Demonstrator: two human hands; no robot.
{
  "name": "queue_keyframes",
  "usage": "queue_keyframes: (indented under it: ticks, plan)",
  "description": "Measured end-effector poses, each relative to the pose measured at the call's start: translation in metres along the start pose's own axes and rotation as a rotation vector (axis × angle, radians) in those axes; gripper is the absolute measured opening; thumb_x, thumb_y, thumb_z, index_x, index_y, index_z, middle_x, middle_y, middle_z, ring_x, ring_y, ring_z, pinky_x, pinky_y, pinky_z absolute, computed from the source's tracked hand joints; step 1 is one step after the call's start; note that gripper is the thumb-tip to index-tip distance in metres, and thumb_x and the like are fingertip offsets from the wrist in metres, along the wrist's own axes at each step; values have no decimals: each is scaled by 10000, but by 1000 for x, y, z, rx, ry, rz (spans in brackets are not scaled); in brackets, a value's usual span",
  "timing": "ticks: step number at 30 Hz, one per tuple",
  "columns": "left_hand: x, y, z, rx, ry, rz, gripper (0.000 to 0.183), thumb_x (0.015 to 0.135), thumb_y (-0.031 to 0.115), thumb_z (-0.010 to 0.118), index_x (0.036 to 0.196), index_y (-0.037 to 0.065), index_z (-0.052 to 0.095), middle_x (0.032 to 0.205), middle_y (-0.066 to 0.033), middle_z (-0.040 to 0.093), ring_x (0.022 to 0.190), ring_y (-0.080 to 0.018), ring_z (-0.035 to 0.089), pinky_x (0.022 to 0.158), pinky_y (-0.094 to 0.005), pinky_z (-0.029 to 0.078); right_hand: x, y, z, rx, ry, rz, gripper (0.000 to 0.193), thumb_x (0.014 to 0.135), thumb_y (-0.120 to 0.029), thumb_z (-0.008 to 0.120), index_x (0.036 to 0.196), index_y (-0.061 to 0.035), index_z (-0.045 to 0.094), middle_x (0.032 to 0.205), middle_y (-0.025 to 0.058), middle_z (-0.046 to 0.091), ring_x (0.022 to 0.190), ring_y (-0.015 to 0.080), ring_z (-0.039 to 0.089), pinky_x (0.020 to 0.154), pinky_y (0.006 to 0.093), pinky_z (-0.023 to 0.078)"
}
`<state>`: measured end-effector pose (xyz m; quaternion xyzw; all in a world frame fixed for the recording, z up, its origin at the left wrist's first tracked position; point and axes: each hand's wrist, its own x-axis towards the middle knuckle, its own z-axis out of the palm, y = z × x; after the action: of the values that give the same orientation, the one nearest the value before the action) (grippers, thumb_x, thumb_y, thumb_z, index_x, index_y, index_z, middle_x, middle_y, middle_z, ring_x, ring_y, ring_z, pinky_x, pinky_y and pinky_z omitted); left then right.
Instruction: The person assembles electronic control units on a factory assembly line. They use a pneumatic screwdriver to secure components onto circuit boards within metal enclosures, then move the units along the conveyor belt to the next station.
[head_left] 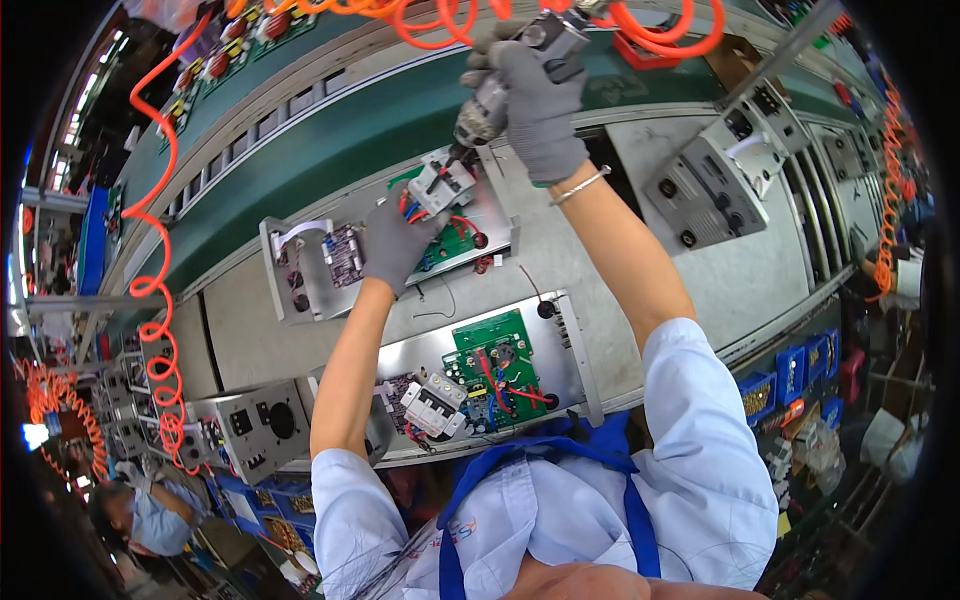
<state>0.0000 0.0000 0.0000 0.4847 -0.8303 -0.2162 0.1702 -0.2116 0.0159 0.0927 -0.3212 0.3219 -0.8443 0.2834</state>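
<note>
My right hand (545,110), in a grey glove, is closed around a power screwdriver (482,118). The tool slants down, and its dark bit meets the upper edge of a white block-shaped electrical component (442,182). My left hand (398,240), also gloved, grips that component from below, beside its red and blue wires; some fingertips are hidden. Under it lies an open metal chassis (497,205) with a green circuit board (450,245) and a smaller purple board (345,255). Closer to my body sits a similar chassis (565,350), its own white component (435,405) resting inside.
Orange coiled hoses (665,40) hang along the top and at the left (160,290). Grey metal housings stand at the right (705,190) and lower left (262,430). Blue parts bins (790,370) line the near right edge. Another person (165,515) is at lower left.
</note>
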Motion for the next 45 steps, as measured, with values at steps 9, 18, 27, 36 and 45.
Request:
queue_keyframes:
  ticks: [9,18,27,36,45]
  plan:
    - [0,-10,11,-167,65,-26,809,659,483,792,1213,-54,551,1014,-249,670,934,-352,667,800,-410,521,10,-65,10,-201,-126,447,99,884,-57,547,981,-69,527,720,70,603,570,140,598,518,252,504]
    - [-4,6,-6,-379,5,59,615,695,366,795,1122,-31,600,982,-178,695,910,-288,678,791,-373,511,-35,10,-1,-1358,-788,485,497,647,-368,710,979,-8,628,842,154,654,744,268,645,701,367,508]
    - [-19,-25,-37,-913,-3,-225,402,912,315,625,1203,38,604,833,-39,668,575,-42,518,469,-190,403,-34,17,3,-1368,-800,573,449,639,-328,689,948,-8,630,817,162,650,756,290,634,725,374,500]
    - [-8,9,-129,-1275,280,-58,426,918,405,595,1137,39,594,758,0,549,557,-36,441,476,-158,339,-36,15,1,-1358,-795,607,425,641,-300,696,955,-19,638,816,151,658,744,263,643,720,354,511]
    - [-12,-15,-12,-670,161,-121,227,890,240,628,1011,56,681,744,-62,630,636,-173,572,564,-294,444,-35,16,6,-1374,-785,551,422,641,-288,686,954,-13,617,764,119,648,664,209,639,653,329,511]
